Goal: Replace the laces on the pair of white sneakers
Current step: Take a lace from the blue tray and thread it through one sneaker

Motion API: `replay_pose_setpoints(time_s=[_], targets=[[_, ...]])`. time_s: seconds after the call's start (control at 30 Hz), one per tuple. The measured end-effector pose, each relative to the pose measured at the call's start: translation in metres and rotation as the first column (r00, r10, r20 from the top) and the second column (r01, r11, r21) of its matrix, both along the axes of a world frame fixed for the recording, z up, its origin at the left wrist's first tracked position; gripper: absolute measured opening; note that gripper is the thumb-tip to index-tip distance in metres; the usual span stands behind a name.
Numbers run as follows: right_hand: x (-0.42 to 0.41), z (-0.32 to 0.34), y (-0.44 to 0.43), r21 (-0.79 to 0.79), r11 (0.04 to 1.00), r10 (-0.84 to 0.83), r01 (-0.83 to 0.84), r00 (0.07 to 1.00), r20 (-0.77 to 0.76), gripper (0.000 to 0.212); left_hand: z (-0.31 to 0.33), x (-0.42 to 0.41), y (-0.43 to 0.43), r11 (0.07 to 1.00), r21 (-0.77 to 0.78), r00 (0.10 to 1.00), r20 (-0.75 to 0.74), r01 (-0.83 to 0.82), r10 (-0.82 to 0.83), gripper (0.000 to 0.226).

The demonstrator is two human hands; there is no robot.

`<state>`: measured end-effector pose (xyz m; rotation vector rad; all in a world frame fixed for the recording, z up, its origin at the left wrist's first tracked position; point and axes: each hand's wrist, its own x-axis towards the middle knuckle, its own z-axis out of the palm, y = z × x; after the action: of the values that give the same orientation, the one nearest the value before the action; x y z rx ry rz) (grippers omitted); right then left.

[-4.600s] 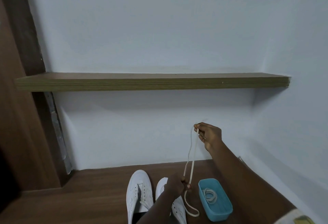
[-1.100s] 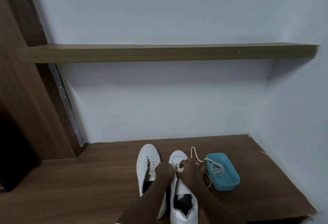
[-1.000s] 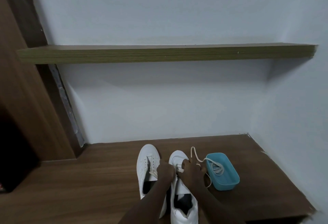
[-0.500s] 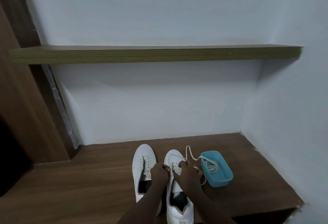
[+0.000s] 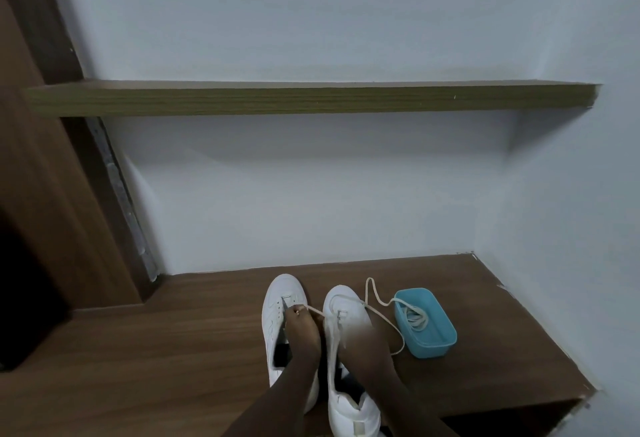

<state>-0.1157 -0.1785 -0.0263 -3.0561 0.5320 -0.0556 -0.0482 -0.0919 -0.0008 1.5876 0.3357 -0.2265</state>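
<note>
Two white sneakers stand side by side on the brown wooden surface (image 5: pixel 173 350), toes toward the wall. My left hand (image 5: pixel 300 322) lies over the left sneaker (image 5: pixel 282 293) and pinches one end of a cream lace (image 5: pixel 372 289). That lace runs across the toe end of the right sneaker (image 5: pixel 343 301), then loops out toward the blue tub. My right hand (image 5: pixel 360 332) is blurred over the right sneaker's eyelets, and its fingers cannot be made out.
A small blue plastic tub (image 5: pixel 429 345) holding another coiled lace (image 5: pixel 415 317) sits just right of the shoes. A wooden shelf (image 5: pixel 311 99) spans the white wall above. The surface's front edge drops off at the lower right. A dark wooden panel stands at the left.
My left hand has drawn a lace end leftward from the right sneaker over to the left sneaker. My right hand moved and is now blurred. Earlier the lace was held up high.
</note>
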Motion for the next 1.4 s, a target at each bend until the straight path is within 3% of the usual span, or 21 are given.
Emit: replay_pose_setpoints(time_s=[0.07, 0.1, 0.17, 0.3, 0.4, 0.5, 0.6, 0.73, 0.8, 0.97, 1.2, 1.27, 1.4], targets=[[-0.003, 0.005, 0.002, 0.010, 1.000, 0.007, -0.007, 1.000, -0.022, 0.030, -0.004, 0.006, 0.005, 0.959, -0.273, 0.994, -0.090, -0.077, 0.054, 0.024], [-0.003, 0.004, 0.002, -0.020, 1.000, 0.011, -0.011, 1.000, 0.001, 0.034, -0.005, 0.009, 0.009, 0.936, -0.336, 0.991, -0.118, -0.104, 0.067, 0.020], [-0.007, 0.006, 0.004, 0.062, 0.998, 0.006, -0.004, 0.999, -0.033, 0.029, -0.009, 0.014, 0.015, 0.935, -0.332, 0.989, -0.116, -0.126, 0.092, 0.018], [-0.008, -0.003, 0.001, 0.062, 0.998, -0.013, 0.011, 1.000, 0.025, 0.034, 0.000, 0.021, 0.028, 0.993, 0.088, 0.987, 0.147, -0.075, 0.061, 0.015], [-0.007, 0.000, 0.003, 0.092, 0.996, -0.012, 0.012, 1.000, 0.001, 0.034, 0.017, 0.027, 0.041, 0.923, 0.386, 0.946, 0.301, -0.008, -0.117, 0.027], [-0.007, -0.002, 0.000, 0.088, 0.996, -0.020, 0.021, 1.000, -0.004, 0.035, 0.024, 0.035, 0.044, 0.727, 0.686, 0.903, 0.301, 0.019, -0.308, 0.032], [-0.007, -0.003, -0.001, 0.094, 0.995, -0.029, 0.030, 1.000, -0.009, 0.036, 0.021, 0.036, 0.033, 0.377, 0.926, 0.794, 0.243, -0.018, -0.558, 0.033], [-0.006, -0.004, -0.001, 0.100, 0.994, -0.042, 0.044, 0.999, -0.027, 0.037, 0.012, 0.023, 0.006, 0.044, 0.995, 0.621, -0.021, 0.089, -0.784, 0.034], [-0.006, -0.004, -0.002, 0.107, 0.993, -0.041, 0.043, 0.999, -0.028, 0.038, 0.009, 0.015, -0.004, -0.049, 0.991, 0.576, -0.110, 0.121, -0.810, 0.032], [-0.004, -0.005, -0.002, 0.126, 0.991, -0.039, 0.042, 0.999, -0.025, 0.037, 0.007, 0.009, -0.007, 0.013, 0.989, 0.661, -0.089, 0.147, -0.745, 0.025], [0.005, 0.001, -0.012, 0.158, 0.985, -0.062, 0.063, 0.998, -0.010, 0.036, 0.028, 0.026, 0.023, -0.041, 0.999, 0.729, -0.046, 0.024, -0.683, 0.029], [0.006, 0.001, -0.014, 0.188, 0.980, -0.071, 0.072, 0.997, -0.012, 0.034, 0.035, 0.037, 0.036, -0.053, 0.998, 0.797, -0.047, 0.019, -0.602, 0.030], [0.006, 0.002, -0.015, 0.185, 0.978, -0.099, 0.101, 0.995, -0.023, 0.032, 0.045, 0.055, 0.058, 0.030, 1.000, 0.907, 0.003, 0.011, -0.422, 0.026]])
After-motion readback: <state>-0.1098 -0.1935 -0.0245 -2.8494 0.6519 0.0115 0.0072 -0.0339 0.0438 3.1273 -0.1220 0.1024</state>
